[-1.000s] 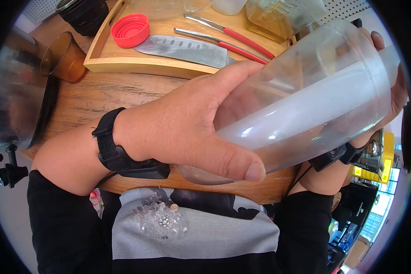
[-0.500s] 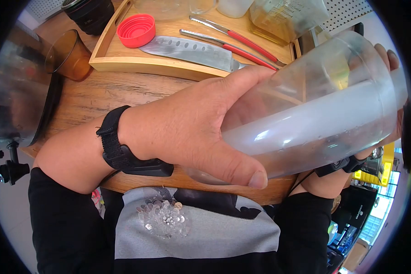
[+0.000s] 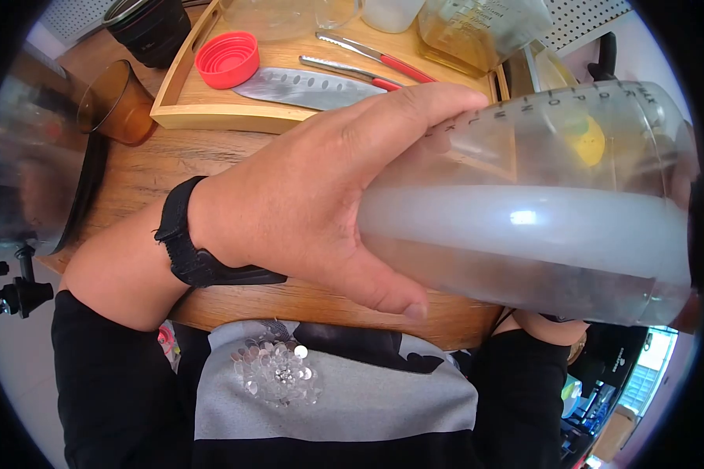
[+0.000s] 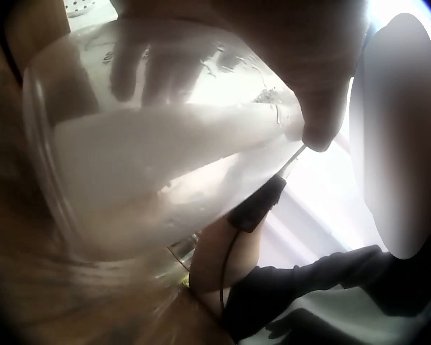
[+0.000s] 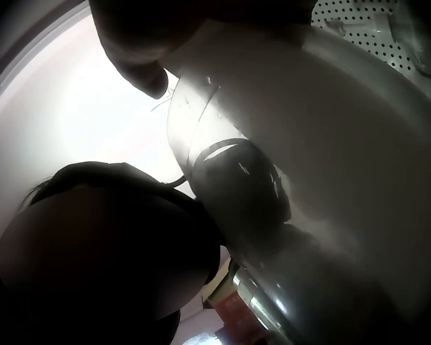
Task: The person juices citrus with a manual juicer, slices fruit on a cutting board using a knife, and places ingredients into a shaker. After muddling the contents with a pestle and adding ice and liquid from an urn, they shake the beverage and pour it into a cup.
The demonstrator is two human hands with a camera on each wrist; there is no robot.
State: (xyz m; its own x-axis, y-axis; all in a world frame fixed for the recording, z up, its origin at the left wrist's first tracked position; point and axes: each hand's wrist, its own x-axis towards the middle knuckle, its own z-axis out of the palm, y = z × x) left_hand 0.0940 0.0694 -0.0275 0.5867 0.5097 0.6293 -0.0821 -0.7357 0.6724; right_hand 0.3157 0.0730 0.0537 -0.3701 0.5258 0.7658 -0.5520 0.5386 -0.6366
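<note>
A large clear plastic container (image 3: 540, 148) with a row of dark marks and letters lies on its side in the air, nearly level above the table edge. My left hand (image 3: 305, 187) grips its left end, thumb on the near side and fingers over the far side. In the left wrist view the left thumb (image 4: 322, 118) presses its wall, where wet streaks show. My right hand (image 5: 151, 36) holds the other end; in the head view it is mostly hidden behind that end. A whitish translucent band (image 3: 524, 223) runs along the container's length.
Beyond the hands stands a wooden tray (image 3: 219, 117) holding a red screw cap (image 3: 227, 60), a knife (image 3: 305, 88), red-handled tongs (image 3: 368, 55) and a jug of yellowish liquid (image 3: 477, 39). An amber glass (image 3: 121, 102) and a camera lens (image 3: 147, 31) sit left of it.
The container has rolled about its length, bringing the lettering into view, and its right end has dropped, so it lies more level. The right hand has become mostly hidden in the head view.
</note>
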